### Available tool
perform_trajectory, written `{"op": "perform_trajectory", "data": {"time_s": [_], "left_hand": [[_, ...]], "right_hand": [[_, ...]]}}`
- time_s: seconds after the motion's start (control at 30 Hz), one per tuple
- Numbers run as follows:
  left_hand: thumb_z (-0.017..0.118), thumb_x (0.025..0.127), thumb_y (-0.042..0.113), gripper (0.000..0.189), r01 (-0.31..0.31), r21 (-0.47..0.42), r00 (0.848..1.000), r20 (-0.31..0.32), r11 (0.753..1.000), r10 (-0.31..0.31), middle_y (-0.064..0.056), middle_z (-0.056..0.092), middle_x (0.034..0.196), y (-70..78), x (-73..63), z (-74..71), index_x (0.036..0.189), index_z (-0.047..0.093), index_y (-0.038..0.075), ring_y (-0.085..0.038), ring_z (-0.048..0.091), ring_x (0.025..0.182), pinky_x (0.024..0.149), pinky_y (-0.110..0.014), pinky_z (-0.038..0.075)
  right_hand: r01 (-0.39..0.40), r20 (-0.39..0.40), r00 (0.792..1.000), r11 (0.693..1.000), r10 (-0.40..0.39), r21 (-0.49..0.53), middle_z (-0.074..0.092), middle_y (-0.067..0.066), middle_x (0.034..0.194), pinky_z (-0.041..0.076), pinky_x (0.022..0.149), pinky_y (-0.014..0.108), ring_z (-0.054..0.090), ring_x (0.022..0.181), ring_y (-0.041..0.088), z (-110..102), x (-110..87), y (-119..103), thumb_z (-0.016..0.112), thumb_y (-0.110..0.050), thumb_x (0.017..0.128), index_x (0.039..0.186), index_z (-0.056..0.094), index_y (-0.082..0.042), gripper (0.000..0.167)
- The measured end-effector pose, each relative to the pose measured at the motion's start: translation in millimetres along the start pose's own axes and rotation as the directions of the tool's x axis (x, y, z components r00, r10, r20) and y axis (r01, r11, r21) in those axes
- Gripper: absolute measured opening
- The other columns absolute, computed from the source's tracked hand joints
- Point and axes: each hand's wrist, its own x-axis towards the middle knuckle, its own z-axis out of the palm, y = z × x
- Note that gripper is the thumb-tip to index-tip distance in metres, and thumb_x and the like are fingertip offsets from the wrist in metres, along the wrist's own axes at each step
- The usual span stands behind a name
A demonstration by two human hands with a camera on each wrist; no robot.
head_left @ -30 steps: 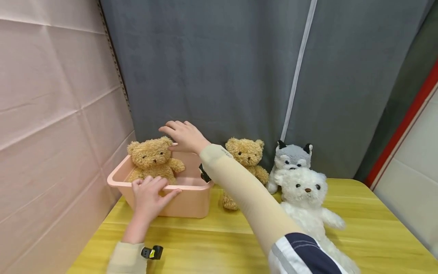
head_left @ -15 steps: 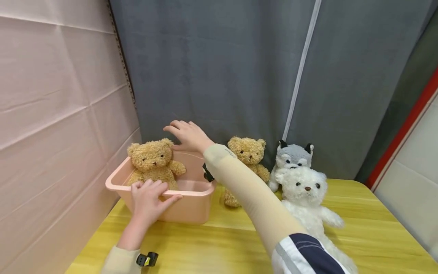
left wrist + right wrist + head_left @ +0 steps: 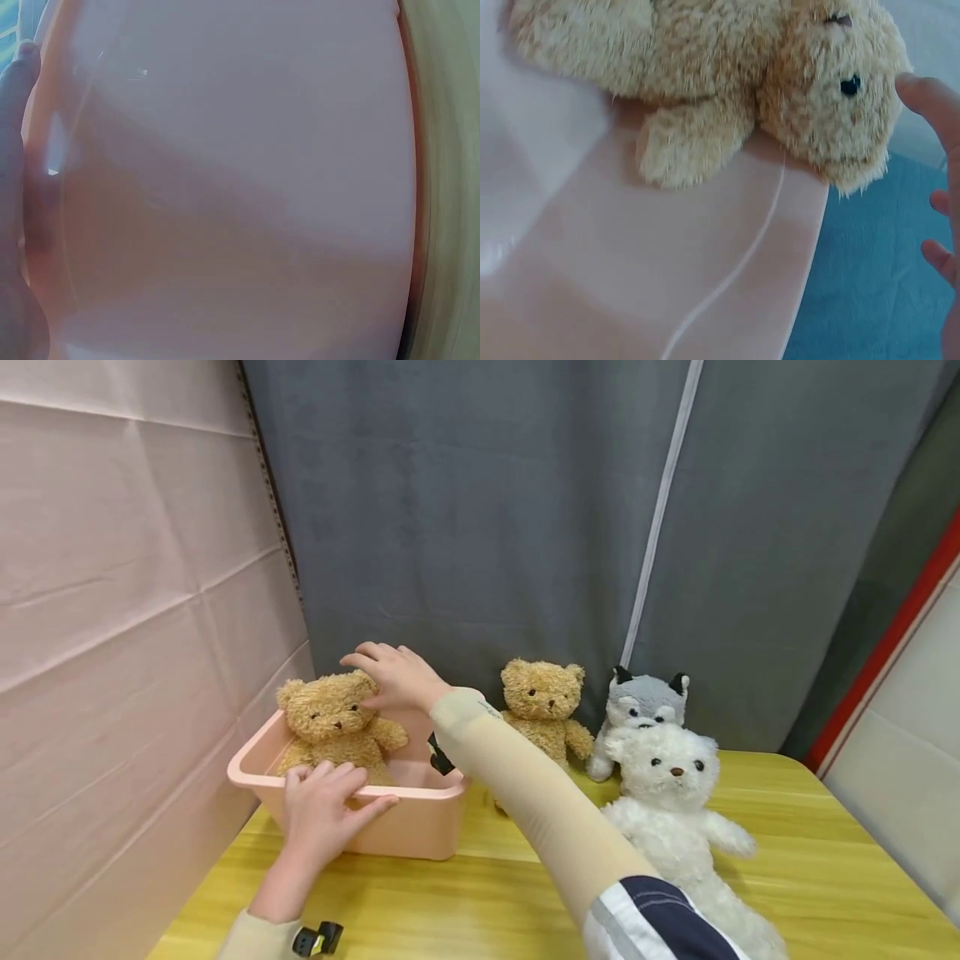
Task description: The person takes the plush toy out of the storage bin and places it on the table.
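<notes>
A curly tan teddy bear [image 3: 337, 727] sits upright inside a pink plastic bin [image 3: 405, 822] at the left of the table. My left hand [image 3: 321, 806] holds the bin's front rim, its fingers over the edge and its thumb along the outer wall. The bin's outer wall [image 3: 240, 165] fills most of the left wrist view. Beside the tan bear's head hovers my right hand [image 3: 401, 677], fingers loosely bent and spread, nothing gripped. In the right wrist view a fingertip [image 3: 915, 90] is close to the bear's head [image 3: 832, 97].
Right of the bin stands a second tan teddy bear [image 3: 543, 702], partly behind my right forearm. A grey-and-white husky plush [image 3: 641, 697] sits behind a white plush bear [image 3: 671, 777]. A grey curtain [image 3: 480, 527] backs the yellow wooden table [image 3: 810, 860]; a pale wall covering [image 3: 135, 693] is at left.
The bin, with the tan bear inside, has shifted slightly toward me with my left hand on its rim. My right hand has come down slightly beside the bear's head.
</notes>
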Motion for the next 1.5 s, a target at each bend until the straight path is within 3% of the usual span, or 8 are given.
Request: {"op": "perform_trajectory", "data": {"time_s": [0.23,0.47,0.63,0.83,1.07,1.17,1.37,1.5], "left_hand": [[0.045,0.083,0.076,0.056,-0.005,0.037,0.998,0.063,0.999,0.003,0.010,0.037,0.062,3.4,5.2,0.1,0.065,0.042,0.023,-0.017,0.040,0.060,0.065,-0.044,0.027],[0.041,0.083,0.078,0.056,0.006,0.042,0.995,0.094,0.999,-0.010,0.010,0.039,0.064,6.1,1.2,1.9,0.066,0.044,0.024,-0.017,0.041,0.060,0.064,-0.042,0.027],[0.043,0.082,0.077,0.056,-0.007,0.037,0.997,0.072,0.999,0.005,0.011,0.038,0.063,4.7,0.3,0.3,0.066,0.043,0.023,-0.017,0.040,0.060,0.064,-0.042,0.027],[0.040,0.083,0.078,0.057,-0.001,0.048,0.998,0.066,0.999,-0.002,0.008,0.040,0.062,-1.1,1.8,-2.4,0.067,0.045,0.022,-0.019,0.044,0.061,0.065,-0.045,0.029],[0.044,0.082,0.077,0.055,0.015,0.049,0.996,0.088,0.999,-0.019,0.008,0.043,0.064,-1.1,-5.1,-4.8,0.068,0.045,0.024,-0.019,0.046,0.062,0.066,-0.044,0.028],[0.044,0.082,0.076,0.055,0.001,0.048,0.997,0.074,0.999,-0.005,0.008,0.042,0.065,-0.1,-5.5,-4.3,0.068,0.045,0.023,-0.019,0.045,0.062,0.066,-0.044,0.029],[0.041,0.084,0.076,0.057,-0.017,0.048,0.999,0.041,0.999,0.015,0.008,0.040,0.063,1.3,-1.9,-3.5,0.069,0.046,0.022,-0.019,0.043,0.060,0.065,-0.045,0.028],[0.040,0.084,0.076,0.057,-0.019,0.045,0.999,0.032,0.999,0.018,0.007,0.042,0.062,1.1,1.0,-3.3,0.069,0.046,0.021,-0.020,0.043,0.060,0.065,-0.046,0.029]], "right_hand": [[-0.060,0.041,0.998,0.987,0.054,0.152,0.025,-0.007,0.155,0.024,0.111,0.042,0.029,0.139,0.012,8.6,3.8,-13.7,0.074,-0.060,0.074,0.151,0.027,-0.034,0.094],[-0.089,0.041,0.996,0.968,0.081,0.236,0.021,-0.006,0.158,0.028,0.109,0.042,0.027,0.140,0.014,32.4,0.4,-20.8,0.075,-0.061,0.072,0.153,0.023,-0.032,0.101],[-0.092,0.053,0.995,0.952,0.080,0.292,0.025,-0.008,0.157,0.027,0.109,0.046,0.024,0.142,0.014,41.6,-0.4,-22.1,0.078,-0.058,0.071,0.154,0.020,-0.029,0.105],[-0.053,0.077,0.996,0.978,0.038,0.202,0.032,-0.006,0.152,0.028,0.109,0.043,0.028,0.138,0.017,48.3,6.0,-27.8,0.080,-0.059,0.068,0.155,0.015,-0.030,0.112],[-0.088,0.076,0.994,0.994,0.083,0.068,0.035,-0.002,0.135,0.034,0.097,0.032,0.036,0.123,0.015,61.6,6.9,-36.0,0.079,-0.066,0.062,0.153,0.020,-0.029,0.115],[-0.116,0.072,0.991,0.991,0.111,0.063,0.030,0.001,0.142,0.032,0.100,0.035,0.029,0.131,0.017,62.9,5.4,-37.4,0.080,-0.066,0.060,0.150,0.024,-0.029,0.112],[-0.136,0.070,0.989,0.987,0.131,0.085,0.004,0.005,0.160,0.019,0.111,0.052,-0.006,0.147,0.023,61.1,5.6,-37.0,0.082,-0.066,0.058,0.149,0.026,-0.033,0.111],[-0.107,0.070,0.993,0.987,0.099,0.118,0.012,0.002,0.160,0.019,0.110,0.056,0.000,0.147,0.024,58.1,7.1,-35.8,0.082,-0.065,0.058,0.148,0.026,-0.033,0.111]]}}
